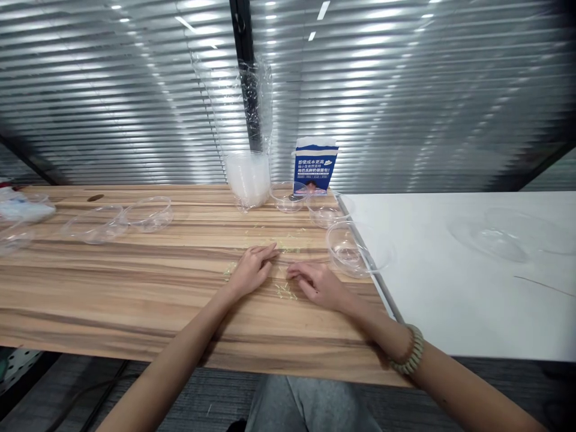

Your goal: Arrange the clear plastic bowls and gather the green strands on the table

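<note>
Small thin pale-yellow pieces [285, 292] lie scattered on the wooden tabletop around both hands; their kind is too small to tell. My left hand [252, 268] rests low on the wood with its fingers stretched out to the right, the tips by a loose cluster of the pieces. Some more lie beside its wrist side. Opposite it, my right hand [318, 284] is closed, fingertips bent together and pointing left, just above a small group of pieces. Whatever those fingertips may hold is hidden. A clear plastic bowl [348, 252] stands just beyond my right hand.
Several clear round bowls [150, 216] stand at the left and behind my hands. A stack of clear cups [248, 180] in a plastic bag and a blue packet [315, 168] stand at the back. Transparent lids [495, 240] lie on the white table [441, 300] at right.
</note>
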Action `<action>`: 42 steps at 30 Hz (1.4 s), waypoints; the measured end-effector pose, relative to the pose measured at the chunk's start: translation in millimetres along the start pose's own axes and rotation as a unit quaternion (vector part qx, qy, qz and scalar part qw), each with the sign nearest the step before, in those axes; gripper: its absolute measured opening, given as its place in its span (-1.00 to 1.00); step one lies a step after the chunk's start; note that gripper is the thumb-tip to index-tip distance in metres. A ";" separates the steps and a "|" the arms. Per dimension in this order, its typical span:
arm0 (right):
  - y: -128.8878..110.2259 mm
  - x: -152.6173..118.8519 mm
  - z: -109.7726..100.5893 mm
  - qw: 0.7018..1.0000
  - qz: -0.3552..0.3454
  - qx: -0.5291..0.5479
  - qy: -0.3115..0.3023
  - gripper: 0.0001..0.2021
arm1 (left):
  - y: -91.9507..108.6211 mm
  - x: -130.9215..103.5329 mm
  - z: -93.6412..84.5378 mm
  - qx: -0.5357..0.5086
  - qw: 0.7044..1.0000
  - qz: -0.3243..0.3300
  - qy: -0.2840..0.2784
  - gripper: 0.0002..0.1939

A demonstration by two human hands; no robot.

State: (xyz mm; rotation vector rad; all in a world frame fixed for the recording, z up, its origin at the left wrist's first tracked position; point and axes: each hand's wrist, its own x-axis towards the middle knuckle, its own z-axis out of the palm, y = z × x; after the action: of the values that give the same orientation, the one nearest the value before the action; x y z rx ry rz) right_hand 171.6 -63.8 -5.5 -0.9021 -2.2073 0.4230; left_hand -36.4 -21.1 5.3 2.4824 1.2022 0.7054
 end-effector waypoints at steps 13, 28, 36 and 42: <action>7.4 -4.9 -1.2 0.969 0.179 -0.061 0.156 -0.63 | -10.7 1.1 -2.7 -0.126 0.992 -0.014 -0.021 -0.36; 11.2 -10.2 0.3 0.969 0.205 -0.086 0.107 -0.64 | -21.4 -0.9 -11.8 0.039 0.998 -0.004 0.046 -0.29; 10.0 -13.0 3.6 0.969 0.222 -0.075 0.081 -0.42 | -12.7 -0.9 -5.4 -0.073 0.996 0.048 -0.028 -0.15; 2.6 -10.9 -0.1 0.975 0.199 -0.093 0.023 -0.48 | -12.7 -0.7 -2.9 -0.080 0.993 0.064 -0.064 -0.16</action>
State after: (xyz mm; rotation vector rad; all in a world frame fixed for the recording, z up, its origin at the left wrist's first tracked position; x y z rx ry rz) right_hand 178.5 -69.7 -12.0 -1.4518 -2.0451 0.3793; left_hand -46.6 -13.8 1.7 2.4444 0.9106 0.6364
